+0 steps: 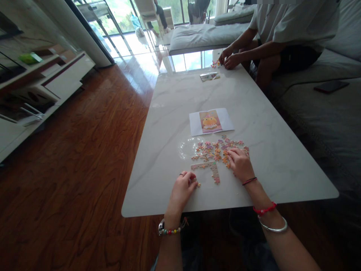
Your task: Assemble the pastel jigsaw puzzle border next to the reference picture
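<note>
Loose jigsaw puzzle pieces (pixel 210 150) in pink, orange and purple lie scattered on the white marbled table. In front of them, joined pieces form an L-shaped puzzle edge (pixel 203 165), with one arm running across and the other coming towards me. My left hand (pixel 184 184) rests left of that corner, its fingers curled together at a small yellowish puzzle piece (pixel 199 184). At the right side of the pile, my right hand (pixel 239 162) has thumb and fingers closed at orange pieces; its fingertips partly cover what they touch.
A creased paper with a printed picture (pixel 211 121) lies beyond the pile. Farther off are a small packet (pixel 210 76) and another person's hands (pixel 229 60) over more pieces (pixel 215 64). A sofa (pixel 318 113) with a phone (pixel 331 87) flanks the table's right side.
</note>
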A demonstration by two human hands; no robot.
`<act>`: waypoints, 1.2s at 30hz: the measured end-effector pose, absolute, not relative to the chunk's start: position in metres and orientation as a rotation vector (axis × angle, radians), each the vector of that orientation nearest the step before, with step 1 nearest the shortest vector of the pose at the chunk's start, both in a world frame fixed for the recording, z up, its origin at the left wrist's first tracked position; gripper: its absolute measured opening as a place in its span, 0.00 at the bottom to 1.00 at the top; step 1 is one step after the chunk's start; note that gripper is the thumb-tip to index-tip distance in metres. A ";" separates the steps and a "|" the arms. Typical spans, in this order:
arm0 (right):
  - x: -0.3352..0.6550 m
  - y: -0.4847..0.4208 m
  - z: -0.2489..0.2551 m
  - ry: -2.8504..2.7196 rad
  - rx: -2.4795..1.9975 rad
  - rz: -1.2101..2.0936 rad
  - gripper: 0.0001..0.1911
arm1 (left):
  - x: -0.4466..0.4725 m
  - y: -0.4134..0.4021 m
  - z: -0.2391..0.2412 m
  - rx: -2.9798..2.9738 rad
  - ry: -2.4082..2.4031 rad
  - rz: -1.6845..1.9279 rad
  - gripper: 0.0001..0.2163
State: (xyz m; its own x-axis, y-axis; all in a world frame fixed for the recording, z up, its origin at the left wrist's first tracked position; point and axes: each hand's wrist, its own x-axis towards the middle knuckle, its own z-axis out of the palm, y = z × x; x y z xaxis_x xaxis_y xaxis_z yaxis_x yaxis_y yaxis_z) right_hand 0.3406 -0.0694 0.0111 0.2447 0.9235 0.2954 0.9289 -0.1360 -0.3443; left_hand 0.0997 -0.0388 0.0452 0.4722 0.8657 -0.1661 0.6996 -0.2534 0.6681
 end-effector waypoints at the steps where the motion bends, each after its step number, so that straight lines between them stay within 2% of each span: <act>1: 0.342 -0.068 0.010 -1.653 -2.085 -0.034 0.15 | 0.100 -0.039 0.045 2.026 1.294 0.305 0.02; 4: 0.346 -0.062 0.007 -1.568 -2.142 -0.085 0.16 | 0.099 -0.039 0.045 2.026 1.291 0.302 0.02; 11: 0.352 -0.054 0.007 -1.450 -2.109 -0.027 0.06 | 0.098 -0.038 0.044 2.031 1.281 0.303 0.02; 20: 0.353 -0.062 0.014 -1.597 -2.080 -0.038 0.10 | 0.098 -0.038 0.044 2.033 1.272 0.322 0.01; 23: 0.349 -0.069 0.026 -1.496 -2.015 -0.048 0.11 | 0.098 -0.038 0.044 2.030 1.299 0.331 0.01; 25: 0.337 -0.076 0.035 -1.431 -1.949 0.027 0.11 | 0.099 -0.039 0.043 1.990 1.321 0.325 0.02; 30: 0.281 -0.092 0.041 -1.735 -1.783 0.622 0.09 | 0.101 -0.041 0.043 1.854 1.386 0.323 0.04; 33: 0.247 -0.096 0.037 -1.914 -1.805 0.545 0.11 | 0.101 -0.041 0.043 1.806 1.409 0.323 0.04; 36: 0.229 -0.095 0.033 -1.984 -1.868 0.497 0.06 | 0.101 -0.041 0.045 1.747 1.422 0.320 0.04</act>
State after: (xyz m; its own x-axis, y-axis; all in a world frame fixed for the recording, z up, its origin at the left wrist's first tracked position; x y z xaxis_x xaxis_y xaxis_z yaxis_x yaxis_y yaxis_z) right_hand 0.2291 -0.0953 0.0331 -0.0530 0.9983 0.0262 0.8678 0.0590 -0.4935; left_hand 0.1007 -0.0407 0.0449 0.3233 0.8981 -0.2982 0.6835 -0.0037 0.7300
